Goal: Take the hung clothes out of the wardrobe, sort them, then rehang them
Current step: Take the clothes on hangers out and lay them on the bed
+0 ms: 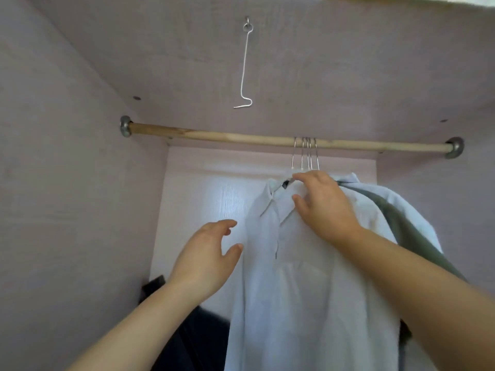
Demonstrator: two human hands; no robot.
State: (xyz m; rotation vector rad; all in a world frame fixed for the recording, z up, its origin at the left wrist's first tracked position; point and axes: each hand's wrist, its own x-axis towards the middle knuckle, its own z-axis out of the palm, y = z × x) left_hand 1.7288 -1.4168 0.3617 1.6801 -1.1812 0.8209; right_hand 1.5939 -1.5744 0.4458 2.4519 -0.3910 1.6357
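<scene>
4 hangers (305,156) on rod (214,136), right of centre | shirt (294,290) frontmost | wire hook (243,62) above rod

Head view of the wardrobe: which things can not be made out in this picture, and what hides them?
Hangers: only four hooks show; the white shirt covers the rest.
Green garment: mostly behind the white shirt; type unclear.
Dark item low left: blurred, crossed by the left forearm.
Right hand: at the collar; its own back hides whether it grips.
Shirt hem: cut by the bottom edge.
</scene>
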